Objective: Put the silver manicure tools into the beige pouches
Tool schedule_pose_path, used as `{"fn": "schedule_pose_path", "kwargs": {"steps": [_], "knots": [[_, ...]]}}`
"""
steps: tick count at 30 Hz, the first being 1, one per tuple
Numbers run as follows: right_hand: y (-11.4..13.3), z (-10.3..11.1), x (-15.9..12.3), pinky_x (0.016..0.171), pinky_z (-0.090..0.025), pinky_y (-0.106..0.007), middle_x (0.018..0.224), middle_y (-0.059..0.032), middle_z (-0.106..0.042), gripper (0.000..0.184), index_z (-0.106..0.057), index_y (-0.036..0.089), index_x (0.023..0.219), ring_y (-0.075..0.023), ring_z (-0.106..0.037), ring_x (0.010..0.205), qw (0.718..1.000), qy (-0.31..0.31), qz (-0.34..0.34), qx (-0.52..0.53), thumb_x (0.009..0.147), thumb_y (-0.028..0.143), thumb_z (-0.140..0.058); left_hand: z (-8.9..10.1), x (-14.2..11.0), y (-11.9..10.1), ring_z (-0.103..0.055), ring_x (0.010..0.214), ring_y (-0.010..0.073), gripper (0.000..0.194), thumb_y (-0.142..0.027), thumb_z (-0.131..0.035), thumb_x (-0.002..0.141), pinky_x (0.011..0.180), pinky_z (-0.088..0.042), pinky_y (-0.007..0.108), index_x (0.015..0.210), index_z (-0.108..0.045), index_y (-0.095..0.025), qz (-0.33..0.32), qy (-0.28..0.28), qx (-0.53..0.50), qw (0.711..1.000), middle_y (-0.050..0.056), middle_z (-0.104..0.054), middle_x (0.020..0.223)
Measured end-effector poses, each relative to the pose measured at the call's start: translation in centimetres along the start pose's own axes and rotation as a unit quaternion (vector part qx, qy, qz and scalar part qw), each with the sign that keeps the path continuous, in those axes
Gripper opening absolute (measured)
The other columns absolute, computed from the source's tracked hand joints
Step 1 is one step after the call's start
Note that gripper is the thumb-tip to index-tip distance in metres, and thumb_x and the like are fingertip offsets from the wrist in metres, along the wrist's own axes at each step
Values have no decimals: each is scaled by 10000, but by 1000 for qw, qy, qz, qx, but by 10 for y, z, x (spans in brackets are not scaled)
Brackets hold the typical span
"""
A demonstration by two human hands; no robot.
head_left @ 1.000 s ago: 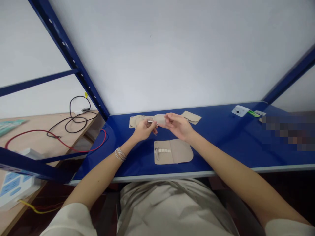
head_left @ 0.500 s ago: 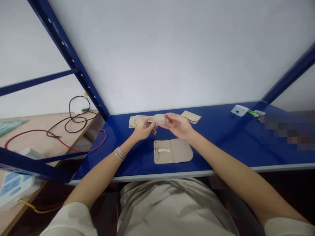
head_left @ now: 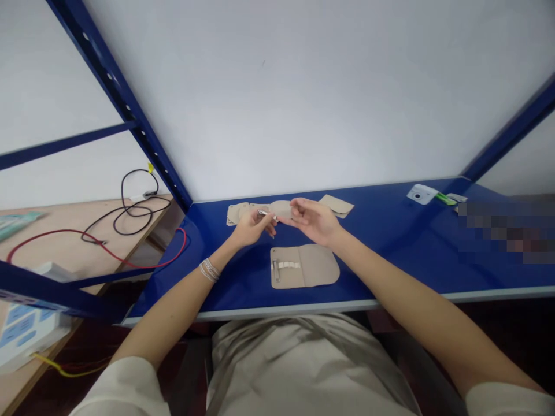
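My left hand [head_left: 250, 228] is closed around a small silver nail clipper [head_left: 262, 213], its tip pointing right. The clipper's end is at the tip of an outstretched finger of my right hand [head_left: 319, 223]; whether it touches the nail is too small to tell. My right hand holds nothing, palm turned inward, its other fingers loosely bent and apart. Below both hands an opened beige case [head_left: 321, 266] lies flat on the blue table [head_left: 390, 242]. On the case's left side another silver tool [head_left: 277, 270] sits upright beside a row of pale elastic loops [head_left: 289, 264].
Several beige cases [head_left: 235, 214] lie in a row behind my hands, with one beige flap case [head_left: 337, 205] to their right. A white camera-like packet [head_left: 421, 195] and a green item [head_left: 445, 199] lie far right. Left are a blue rack post [head_left: 130, 110], black cable [head_left: 141, 218] and red cable [head_left: 125, 263].
Almost nothing differs. The clipper in my left hand has tilted very slightly, and both hands keep their places.
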State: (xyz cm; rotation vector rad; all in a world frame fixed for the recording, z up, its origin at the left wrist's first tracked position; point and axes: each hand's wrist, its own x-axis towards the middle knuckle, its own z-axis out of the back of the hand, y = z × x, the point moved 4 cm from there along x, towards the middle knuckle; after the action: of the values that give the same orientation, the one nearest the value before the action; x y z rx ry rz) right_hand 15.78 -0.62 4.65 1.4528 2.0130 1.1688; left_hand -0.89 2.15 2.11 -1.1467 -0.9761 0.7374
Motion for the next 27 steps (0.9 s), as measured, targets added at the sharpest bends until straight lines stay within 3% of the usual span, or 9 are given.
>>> {"fn": "schedule_pose_path", "kwargs": {"steps": [10,17,27], "knots": [[3,2,1,913,-507,-421,585,45,-579,100,-683,153,767,-41,-333,415,1000,-23,6,11,740,247,-700,-3,1,-1,-690,636,182,395,-421,-750,733,633,-597,322,904,-595,-100,-39,9,-30,999,52,-681,728],[2,0,0,926,-505,-423,563,52,-572,86,-683,166,753,-47,-321,406,1000,-24,-7,19,751,252,-686,-5,-1,-4,-693,644,185,375,-379,-731,766,647,-599,330,974,-568,-114,-78,-6,-26,997,35,-668,705],[3,6,2,935,-501,-474,571,43,-568,132,-666,165,772,-53,-355,410,996,-41,-54,59,812,283,-622,-6,-6,-16,-686,656,175,267,-366,-646,834,668,-577,313,958,-555,-148,-120,23,25,992,24,-663,702]]}}
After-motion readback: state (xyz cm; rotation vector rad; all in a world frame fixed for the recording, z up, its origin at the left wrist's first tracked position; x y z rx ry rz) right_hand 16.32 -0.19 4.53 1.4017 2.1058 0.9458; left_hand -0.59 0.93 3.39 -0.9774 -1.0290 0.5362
